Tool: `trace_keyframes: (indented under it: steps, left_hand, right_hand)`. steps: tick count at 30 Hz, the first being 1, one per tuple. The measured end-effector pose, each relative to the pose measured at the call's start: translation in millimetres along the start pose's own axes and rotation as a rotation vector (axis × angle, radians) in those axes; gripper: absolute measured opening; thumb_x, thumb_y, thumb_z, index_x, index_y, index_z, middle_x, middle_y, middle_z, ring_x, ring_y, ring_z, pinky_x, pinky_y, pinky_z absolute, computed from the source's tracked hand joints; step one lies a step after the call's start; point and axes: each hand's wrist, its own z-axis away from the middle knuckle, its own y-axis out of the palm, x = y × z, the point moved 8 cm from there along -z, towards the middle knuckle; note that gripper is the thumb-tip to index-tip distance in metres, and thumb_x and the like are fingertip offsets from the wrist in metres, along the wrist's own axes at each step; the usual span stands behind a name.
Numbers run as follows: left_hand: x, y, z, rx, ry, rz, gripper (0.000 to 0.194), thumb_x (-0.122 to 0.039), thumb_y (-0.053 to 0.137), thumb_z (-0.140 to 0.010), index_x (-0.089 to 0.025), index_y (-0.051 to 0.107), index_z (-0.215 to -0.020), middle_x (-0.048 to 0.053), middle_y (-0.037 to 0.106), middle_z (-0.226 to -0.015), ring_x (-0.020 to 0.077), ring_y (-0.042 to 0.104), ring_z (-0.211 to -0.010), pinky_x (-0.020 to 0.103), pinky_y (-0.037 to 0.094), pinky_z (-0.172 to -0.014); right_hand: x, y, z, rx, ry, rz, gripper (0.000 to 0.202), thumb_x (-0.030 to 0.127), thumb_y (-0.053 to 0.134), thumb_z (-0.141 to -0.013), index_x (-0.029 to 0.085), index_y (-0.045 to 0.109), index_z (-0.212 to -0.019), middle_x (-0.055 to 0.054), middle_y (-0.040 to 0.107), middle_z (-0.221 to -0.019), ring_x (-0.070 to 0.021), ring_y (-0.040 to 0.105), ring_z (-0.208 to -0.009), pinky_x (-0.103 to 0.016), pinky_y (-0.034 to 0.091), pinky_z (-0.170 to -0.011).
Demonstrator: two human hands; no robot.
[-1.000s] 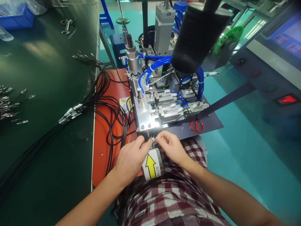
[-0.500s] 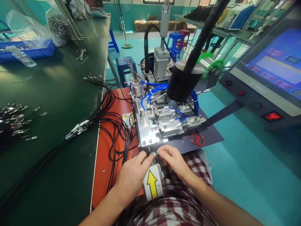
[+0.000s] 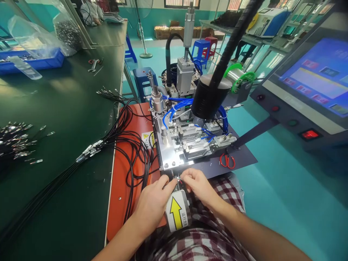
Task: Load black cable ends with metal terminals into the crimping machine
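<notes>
At the near end of the machine's metal feed track (image 3: 177,186), a cable end with thin coloured wires (image 3: 178,178) sits between my two hands. My left hand (image 3: 155,198) is closed, thumb and forefinger pressed on the cable end from the left. From the right, my right hand (image 3: 199,185) pinches at the thin wires, which its fingertips mostly hide. Just below the fingers is a white plate with a yellow arrow (image 3: 176,212). Black cables (image 3: 138,156) lie in loops on the orange board (image 3: 119,217) left of my left hand.
Ahead stands the machine (image 3: 185,145) with blue air tubes and a black nozzle (image 3: 209,98). Red-handled scissors (image 3: 227,161) lie at its right edge. A control screen (image 3: 320,76) stands right. The dark bench (image 3: 67,217) at left carries bundled cables and a blue tray (image 3: 46,63).
My right hand has shifted slightly left, its fingertips closer to the cable end. The left hand stays in place. The camera view has tilted a little.
</notes>
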Motion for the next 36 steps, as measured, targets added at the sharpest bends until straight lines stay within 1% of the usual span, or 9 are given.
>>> trace_keyframes:
  steps: [3, 6, 13, 16, 19, 26, 29, 32, 36]
  left_hand:
    - [1.7, 2.0, -0.5, 0.03, -0.02, 0.043, 0.037, -0.008, 0.043, -0.087, -0.019, 0.06, -0.118, 0.005, 0.064, -0.094, 0.0178, 0.065, -0.071, 0.029, 0.055, -0.061]
    - [3.1, 3.2, -1.2, 0.048, -0.034, 0.051, 0.037, -0.009, 0.042, -0.088, -0.019, 0.06, -0.119, 0.005, 0.063, -0.096, 0.0172, 0.065, -0.073, 0.028, 0.054, -0.063]
    - [4.1, 4.9, -0.1, 0.051, -0.048, 0.041, 0.037, -0.01, 0.04, -0.089, -0.022, 0.059, -0.119, 0.004, 0.062, -0.095, 0.0146, 0.064, -0.073, 0.024, 0.052, -0.063]
    - [5.0, 5.6, 0.8, 0.021, -0.054, 0.057, 0.036, -0.011, 0.039, -0.09, -0.022, 0.059, -0.118, 0.003, 0.061, -0.094, 0.0142, 0.064, -0.073, 0.024, 0.052, -0.063]
    - [5.4, 6.7, 1.2, 0.023, -0.056, 0.072, 0.035, -0.012, 0.039, -0.09, -0.023, 0.059, -0.117, 0.003, 0.061, -0.095, 0.0142, 0.064, -0.073, 0.024, 0.052, -0.063]
    - [3.6, 3.2, 0.1, 0.095, -0.067, 0.064, 0.034, -0.013, 0.045, -0.09, -0.021, 0.059, -0.119, 0.004, 0.063, -0.096, 0.0165, 0.065, -0.074, 0.027, 0.054, -0.065]
    - [3.0, 1.2, -0.7, 0.098, -0.072, 0.066, 0.034, -0.013, 0.046, -0.09, -0.022, 0.059, -0.12, 0.004, 0.064, -0.096, 0.017, 0.066, -0.076, 0.027, 0.054, -0.066]
    - [2.9, 1.1, -1.4, 0.078, -0.072, 0.08, 0.033, -0.013, 0.044, -0.09, -0.021, 0.06, -0.118, 0.004, 0.065, -0.095, 0.017, 0.066, -0.076, 0.027, 0.053, -0.066]
    - [8.1, -0.8, -0.3, 0.018, -0.118, 0.212, 0.028, -0.016, 0.04, -0.093, -0.02, 0.063, -0.109, 0.003, 0.065, -0.09, 0.0151, 0.065, -0.077, 0.023, 0.052, -0.068]
  right_hand:
    - [-0.1, -5.9, 1.0, -0.021, -0.025, 0.059, 0.019, 0.034, 0.058, -0.078, 0.016, 0.059, -0.073, 0.004, 0.051, -0.056, -0.0089, 0.041, -0.044, -0.023, 0.03, -0.044]
    - [7.4, -6.5, 4.3, -0.069, -0.118, 0.094, 0.024, 0.039, 0.057, -0.081, 0.015, 0.062, -0.08, 0.002, 0.054, -0.063, -0.0104, 0.043, -0.05, -0.024, 0.031, -0.046]
    - [12.7, 0.3, 5.4, -0.098, -0.17, 0.051, 0.018, 0.033, 0.059, -0.078, 0.016, 0.059, -0.071, 0.0, 0.055, -0.064, -0.013, 0.048, -0.058, -0.025, 0.037, -0.053]
    - [10.8, -0.6, 4.2, -0.109, -0.168, 0.076, 0.02, 0.035, 0.058, -0.08, 0.017, 0.06, -0.072, 0.0, 0.056, -0.065, -0.014, 0.049, -0.059, -0.026, 0.038, -0.055]
    - [8.3, 1.1, 3.1, -0.101, -0.159, 0.032, 0.023, 0.039, 0.06, -0.078, 0.017, 0.061, -0.073, 0.0, 0.056, -0.064, -0.0147, 0.049, -0.059, -0.027, 0.038, -0.054]
    - [8.2, 0.7, 6.6, -0.105, -0.175, -0.026, 0.02, 0.037, 0.062, -0.076, 0.017, 0.058, -0.071, 0.001, 0.054, -0.063, -0.0135, 0.047, -0.059, -0.026, 0.035, -0.054]
    - [5.4, -0.8, 5.5, -0.092, -0.128, -0.055, 0.023, 0.039, 0.065, -0.072, 0.017, 0.058, -0.069, 0.001, 0.053, -0.063, -0.0132, 0.045, -0.059, -0.026, 0.033, -0.052]
    - [-1.9, 1.0, 2.1, -0.058, -0.017, -0.125, 0.023, 0.039, 0.066, -0.068, 0.017, 0.058, -0.067, 0.004, 0.049, -0.057, -0.0099, 0.037, -0.051, -0.024, 0.027, -0.048]
    - [-6.1, 5.5, -1.2, -0.008, 0.061, -0.177, 0.023, 0.038, 0.064, -0.066, 0.016, 0.058, -0.063, 0.006, 0.041, -0.052, -0.0074, 0.028, -0.047, -0.023, 0.019, -0.045]
